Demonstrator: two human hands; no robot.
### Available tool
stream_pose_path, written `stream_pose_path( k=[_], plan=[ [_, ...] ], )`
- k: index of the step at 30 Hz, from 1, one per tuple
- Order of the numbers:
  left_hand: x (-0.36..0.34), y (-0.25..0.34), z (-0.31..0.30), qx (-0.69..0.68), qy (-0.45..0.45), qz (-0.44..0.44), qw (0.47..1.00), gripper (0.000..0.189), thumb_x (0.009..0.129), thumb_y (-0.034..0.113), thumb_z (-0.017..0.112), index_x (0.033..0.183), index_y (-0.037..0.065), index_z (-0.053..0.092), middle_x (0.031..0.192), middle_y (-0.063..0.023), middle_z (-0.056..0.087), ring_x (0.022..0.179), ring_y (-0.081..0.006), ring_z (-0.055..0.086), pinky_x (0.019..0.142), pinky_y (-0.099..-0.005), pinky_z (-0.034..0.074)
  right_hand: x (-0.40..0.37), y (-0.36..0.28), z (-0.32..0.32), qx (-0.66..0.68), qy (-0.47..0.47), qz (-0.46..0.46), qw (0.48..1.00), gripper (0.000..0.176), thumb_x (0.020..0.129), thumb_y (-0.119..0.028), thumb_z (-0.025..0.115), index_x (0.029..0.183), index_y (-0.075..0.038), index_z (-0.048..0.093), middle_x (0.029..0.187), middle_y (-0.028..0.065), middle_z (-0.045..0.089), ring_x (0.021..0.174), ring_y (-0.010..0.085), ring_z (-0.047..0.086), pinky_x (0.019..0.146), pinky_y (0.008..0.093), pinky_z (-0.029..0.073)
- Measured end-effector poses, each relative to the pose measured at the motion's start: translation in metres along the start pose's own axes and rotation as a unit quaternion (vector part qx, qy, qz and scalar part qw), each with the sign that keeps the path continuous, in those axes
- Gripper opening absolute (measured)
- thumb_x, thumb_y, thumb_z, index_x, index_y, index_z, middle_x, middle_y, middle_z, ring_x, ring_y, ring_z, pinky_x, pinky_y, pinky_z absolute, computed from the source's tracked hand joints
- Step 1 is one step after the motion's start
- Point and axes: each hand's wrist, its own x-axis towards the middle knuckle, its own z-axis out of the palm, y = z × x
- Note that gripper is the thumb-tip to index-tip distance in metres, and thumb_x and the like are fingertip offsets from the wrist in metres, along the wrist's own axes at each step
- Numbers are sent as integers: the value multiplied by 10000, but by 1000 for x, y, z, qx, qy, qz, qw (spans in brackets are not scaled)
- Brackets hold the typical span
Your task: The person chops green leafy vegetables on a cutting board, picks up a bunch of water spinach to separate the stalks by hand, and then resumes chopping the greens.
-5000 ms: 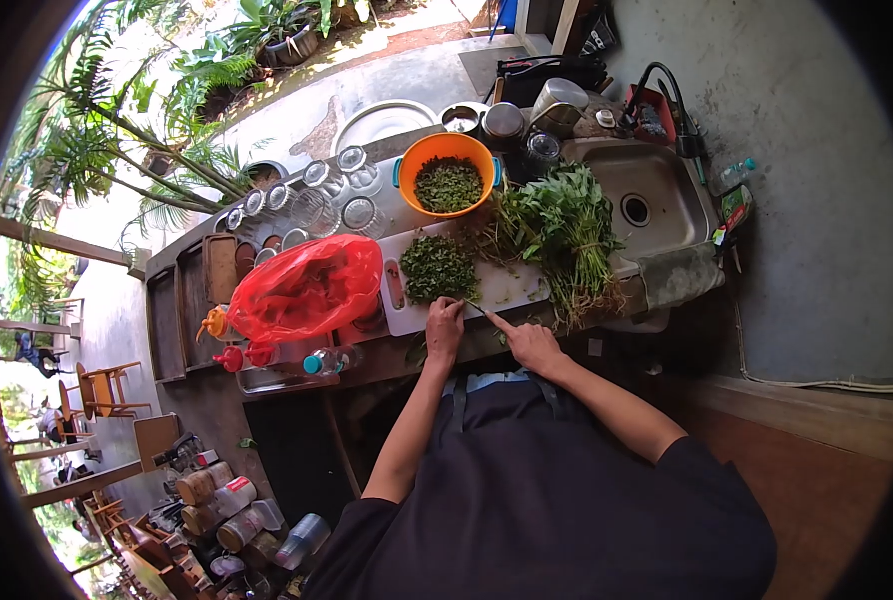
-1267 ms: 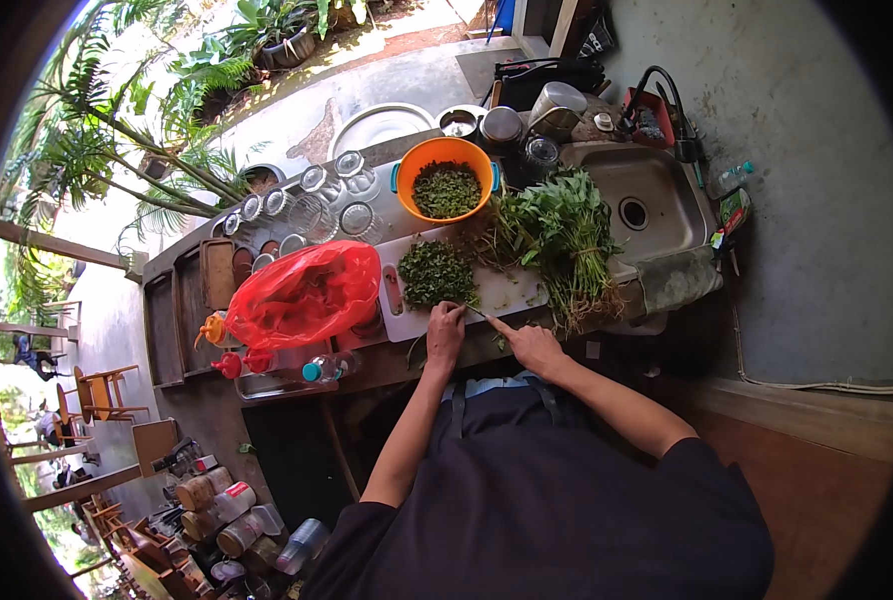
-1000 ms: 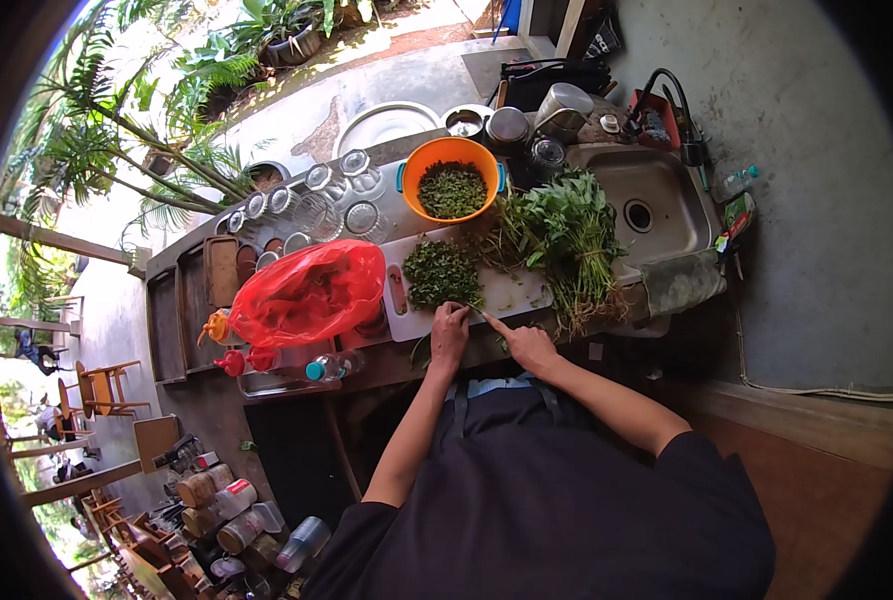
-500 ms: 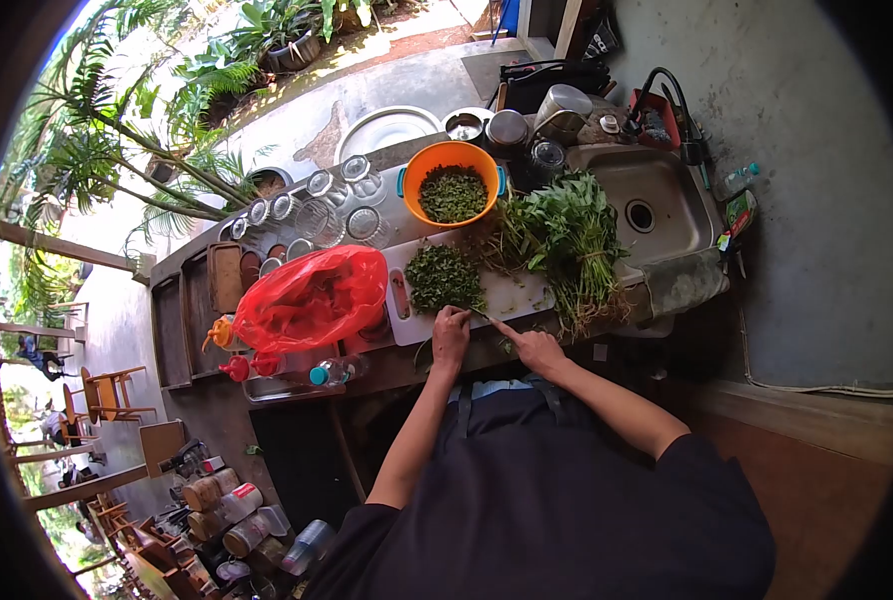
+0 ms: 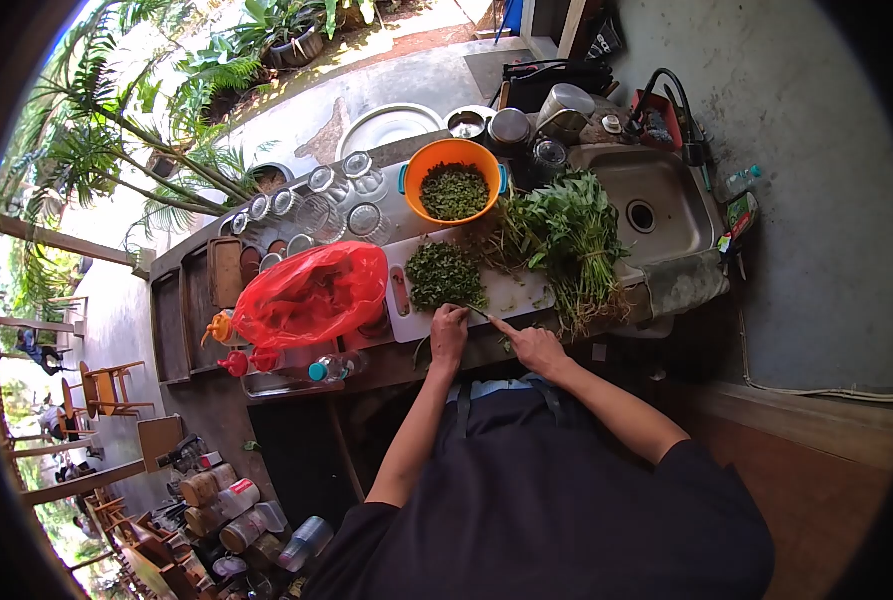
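My left hand [image 5: 450, 332] is closed at the front edge of the white cutting board [image 5: 517, 296], fingers pinching green stems beside a pile of chopped greens [image 5: 445, 277]. My right hand [image 5: 537, 349] is closed round a knife [image 5: 479, 313], its index finger stretched along the top. The blade points left toward the stems; the handle is hidden in my palm. A big bunch of leafy greens [image 5: 579, 240] with roots lies across the board's right side. Behind the board, an orange colander [image 5: 429, 160] with blue handles holds more chopped greens.
A red plastic bag [image 5: 317, 290] sits left of the board, with a bottle with a turquoise cap [image 5: 339, 368] before it. Several glass jars [image 5: 367, 222] stand behind the bag. At right are a steel sink [image 5: 677, 190] and a grey cloth [image 5: 682, 278] on the counter edge.
Both hands stay almost in place at the board's front edge. The left hand shifts very slightly; the knife remains beside it.
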Motion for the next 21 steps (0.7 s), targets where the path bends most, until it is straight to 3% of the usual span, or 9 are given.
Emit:
stream_pose_path(
  k=[12, 21],
  plan=[
    [-1, 3, 0, 18, 0, 17, 1000, 142, 813, 20, 702, 943, 19, 759, 951, -135, 659, 945, -316, 638, 838, -412, 515, 2, -11, -17, -29, -16, -4, 999, 767, 903, -56, 473, 1565, -368, 245, 741, 186, 674, 678, 392, 674, 686, 515, 553],
    [0, 0, -2, 19, 1, 12, 1000, 142, 805, 24, 711, 939, 16, 758, 948, -137, 659, 946, -318, 640, 843, -412, 517, 10, -3, 20, -36, 15, 8, 999, 821, 903, -78, 494, 1568, -435, 170, 696, 178, 646, 656, 389, 671, 643, 521, 558]
  ],
)
